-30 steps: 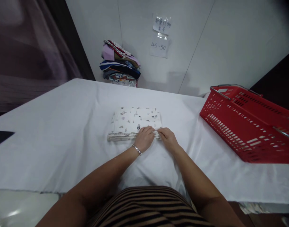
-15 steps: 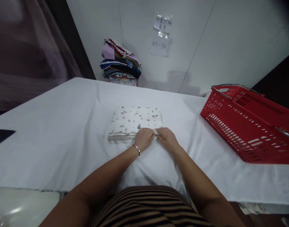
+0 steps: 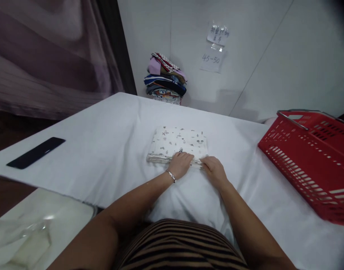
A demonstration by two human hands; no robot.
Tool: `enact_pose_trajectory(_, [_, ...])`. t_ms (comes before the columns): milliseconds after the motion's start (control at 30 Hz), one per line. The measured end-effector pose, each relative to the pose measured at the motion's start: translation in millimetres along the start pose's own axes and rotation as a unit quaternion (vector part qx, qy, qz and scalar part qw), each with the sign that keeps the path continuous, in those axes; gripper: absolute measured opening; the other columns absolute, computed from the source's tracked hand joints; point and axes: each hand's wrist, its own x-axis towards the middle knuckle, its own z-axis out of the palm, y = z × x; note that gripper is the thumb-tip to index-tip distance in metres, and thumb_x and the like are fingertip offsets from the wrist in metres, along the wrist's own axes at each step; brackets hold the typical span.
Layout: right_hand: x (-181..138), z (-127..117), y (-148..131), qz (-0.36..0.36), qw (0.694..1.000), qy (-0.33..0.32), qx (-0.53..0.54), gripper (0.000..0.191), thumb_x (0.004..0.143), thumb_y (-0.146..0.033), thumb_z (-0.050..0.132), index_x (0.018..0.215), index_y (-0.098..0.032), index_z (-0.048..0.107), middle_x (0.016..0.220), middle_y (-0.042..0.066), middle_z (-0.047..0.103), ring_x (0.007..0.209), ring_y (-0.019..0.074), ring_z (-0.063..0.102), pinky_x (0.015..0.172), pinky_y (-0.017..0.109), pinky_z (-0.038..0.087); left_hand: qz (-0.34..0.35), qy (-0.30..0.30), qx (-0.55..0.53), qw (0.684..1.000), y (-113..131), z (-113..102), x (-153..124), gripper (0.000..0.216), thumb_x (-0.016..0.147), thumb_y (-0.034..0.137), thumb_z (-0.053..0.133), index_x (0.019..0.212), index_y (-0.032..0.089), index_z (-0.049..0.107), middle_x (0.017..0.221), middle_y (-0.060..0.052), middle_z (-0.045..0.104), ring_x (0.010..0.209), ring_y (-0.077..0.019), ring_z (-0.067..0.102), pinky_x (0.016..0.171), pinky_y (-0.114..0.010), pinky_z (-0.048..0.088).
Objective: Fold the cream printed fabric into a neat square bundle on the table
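A folded white cloth with small dark prints lies flat on the white-covered table in front of me. My left hand, with a thin bracelet on the wrist, rests on the cloth's near edge, fingers curled over it. My right hand sits just to the right of the left one, its fingers curled and pinching the cloth's near right corner. Both hands nearly touch each other.
A red plastic basket with metal handles stands at the right. A stack of folded coloured clothes sits at the table's far edge against the wall, under taped paper notes. A black phone lies at the left edge.
The camera has swung left, so everything sits further right in view and the phone shows fully. Both hands stay on the cloth's near edge.
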Motion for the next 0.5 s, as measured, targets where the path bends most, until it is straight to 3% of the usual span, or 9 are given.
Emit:
enact_pose_trajectory(333, [-4, 5, 2, -0.019, 1.0, 0.022, 0.007, 0.022, 0.088, -0.022, 0.045, 0.099, -0.022, 0.064, 0.096, 0.007, 0.064, 0.092, 0.0208, 0.055, 0.079, 0.037, 0.045, -0.049, 0.044, 0.046, 0.997, -72, -29, -49, 0.024, 0.082, 0.015, 0.044, 0.101, 0.021, 0.058, 0.103, -0.005, 0.065, 0.1, -0.0203, 0.054, 0.085, -0.036, 0.037])
enact_pose_trajectory(500, [-6, 7, -1, -0.02, 1.0, 0.017, 0.013, 0.022, 0.088, -0.022, 0.045, 0.099, -0.022, 0.064, 0.097, 0.007, 0.064, 0.093, 0.0212, 0.054, 0.08, 0.038, 0.046, -0.088, 0.065, 0.034, 0.993, -91, -36, -69, 0.026, 0.081, 0.014, 0.045, 0.099, 0.023, 0.06, 0.102, -0.004, 0.066, 0.099, -0.0204, 0.056, 0.084, -0.038, 0.038])
